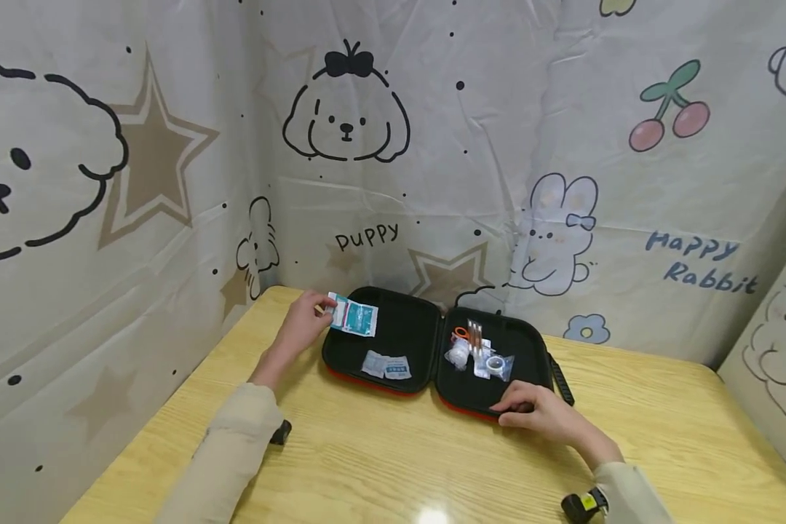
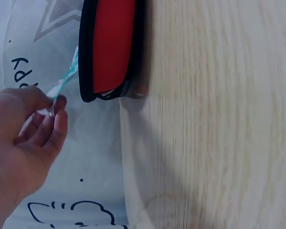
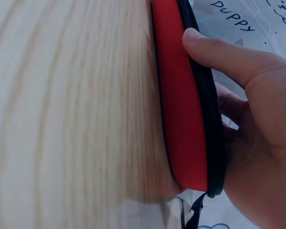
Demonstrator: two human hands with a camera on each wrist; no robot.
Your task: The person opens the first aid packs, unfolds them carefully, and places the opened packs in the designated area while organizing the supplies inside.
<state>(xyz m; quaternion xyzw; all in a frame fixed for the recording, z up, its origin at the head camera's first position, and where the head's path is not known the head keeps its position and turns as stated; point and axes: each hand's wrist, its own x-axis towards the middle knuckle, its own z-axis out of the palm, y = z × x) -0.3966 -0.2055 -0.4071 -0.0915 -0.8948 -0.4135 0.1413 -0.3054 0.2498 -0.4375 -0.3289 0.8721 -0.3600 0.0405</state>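
Note:
My left hand pinches a flat teal-and-white packet by its left end, above the left half of an open zip case. In the left wrist view, the packet appears nearly edge-on between thumb and fingers. My right hand grips the near rim of the case's right half. The right wrist view shows the thumb against the red outer side and the other fingers over the black zipped rim. Two joined pale packets lie in the left half.
In the right half sit orange-handled scissors, a clear-wrapped white roll, slim sticks and a bagged tape roll. A black strap hangs off the case's right side. Printed cloth stands behind the wooden table.

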